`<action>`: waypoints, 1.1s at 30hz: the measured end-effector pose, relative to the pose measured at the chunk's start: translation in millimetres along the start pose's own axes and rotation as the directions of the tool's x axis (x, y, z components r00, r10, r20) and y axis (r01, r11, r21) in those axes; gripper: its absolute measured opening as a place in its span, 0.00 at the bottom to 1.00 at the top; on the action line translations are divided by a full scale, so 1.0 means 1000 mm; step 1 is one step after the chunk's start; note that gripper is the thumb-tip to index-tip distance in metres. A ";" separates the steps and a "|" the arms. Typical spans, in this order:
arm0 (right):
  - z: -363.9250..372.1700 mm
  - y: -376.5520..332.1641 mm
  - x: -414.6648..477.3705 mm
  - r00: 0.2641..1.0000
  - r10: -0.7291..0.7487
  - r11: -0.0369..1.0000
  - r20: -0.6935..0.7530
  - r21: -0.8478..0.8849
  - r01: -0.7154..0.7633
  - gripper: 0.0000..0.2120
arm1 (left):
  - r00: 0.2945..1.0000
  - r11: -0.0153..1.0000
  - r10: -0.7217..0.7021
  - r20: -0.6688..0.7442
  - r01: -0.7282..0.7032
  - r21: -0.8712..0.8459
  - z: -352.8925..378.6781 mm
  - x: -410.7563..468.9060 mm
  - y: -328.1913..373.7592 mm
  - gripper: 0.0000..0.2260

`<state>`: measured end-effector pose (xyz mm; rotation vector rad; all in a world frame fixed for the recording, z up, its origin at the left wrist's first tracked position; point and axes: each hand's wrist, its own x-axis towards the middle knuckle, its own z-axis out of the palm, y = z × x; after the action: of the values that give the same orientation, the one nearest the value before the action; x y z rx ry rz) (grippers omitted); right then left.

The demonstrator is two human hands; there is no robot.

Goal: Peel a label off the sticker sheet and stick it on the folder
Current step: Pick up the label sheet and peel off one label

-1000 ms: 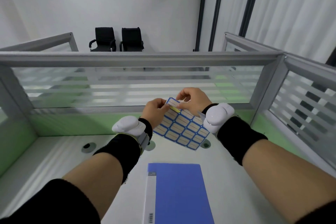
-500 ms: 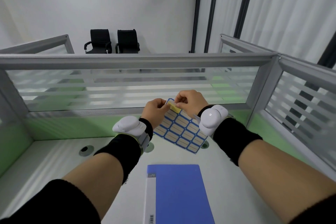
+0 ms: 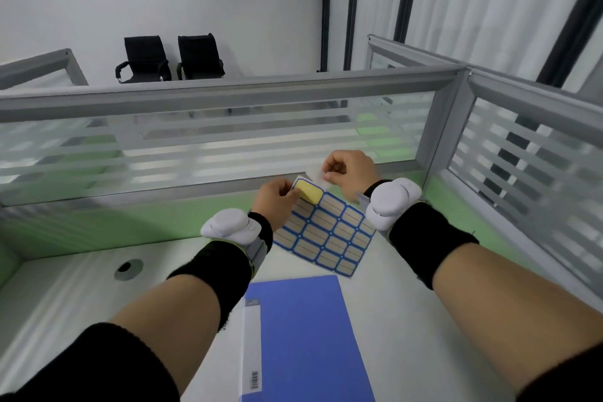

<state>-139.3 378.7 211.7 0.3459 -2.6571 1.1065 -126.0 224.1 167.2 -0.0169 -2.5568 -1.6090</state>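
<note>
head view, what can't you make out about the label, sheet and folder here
- Label: head view, a pale blur pinched by the right hand; print and sticky side unreadable.
- Sheet: top left corner hidden by the left hand; label lines too small to read.
- Folder: near end cut off by the bottom edge; barcode too small.

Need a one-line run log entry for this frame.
stage: label peeled | left hand: holds sticker sheet | right hand: pinches label | bare yellow cell | folder: flat on desk, unlabelled

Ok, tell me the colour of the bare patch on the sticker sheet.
Yellow, at the top corner of the sticker sheet; the head view shows it.
</note>
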 end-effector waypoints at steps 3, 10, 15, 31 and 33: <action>-0.017 0.037 -0.007 0.992 0.100 0.995 -0.074 0.032 -0.098 0.05 | 0.999 0.999 -0.020 0.042 0.018 0.036 0.031 0.004 -0.002 0.15; -0.043 0.106 -0.036 0.959 0.259 0.966 -0.119 0.024 -0.258 0.07 | 0.983 0.996 -0.079 0.163 0.069 0.061 0.104 0.001 -0.004 0.13; -0.054 0.157 -0.067 0.911 0.387 0.922 -0.141 0.065 -0.381 0.08 | 0.951 0.990 -0.130 0.282 0.107 0.094 0.175 -0.014 -0.009 0.07; -0.051 0.254 -0.135 0.790 0.605 0.796 -0.103 0.055 -0.603 0.07 | 0.846 0.939 -0.332 0.417 0.338 0.061 0.290 -0.051 -0.049 0.08; -0.046 0.260 -0.139 0.777 0.622 0.782 -0.096 0.046 -0.621 0.07 | 0.839 0.930 -0.355 0.412 0.362 0.066 0.294 -0.052 -0.055 0.08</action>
<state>-82.5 607.2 28.6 -0.6382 -2.7265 1.2548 -106.4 467.0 -13.1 0.1425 -3.0187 -1.9360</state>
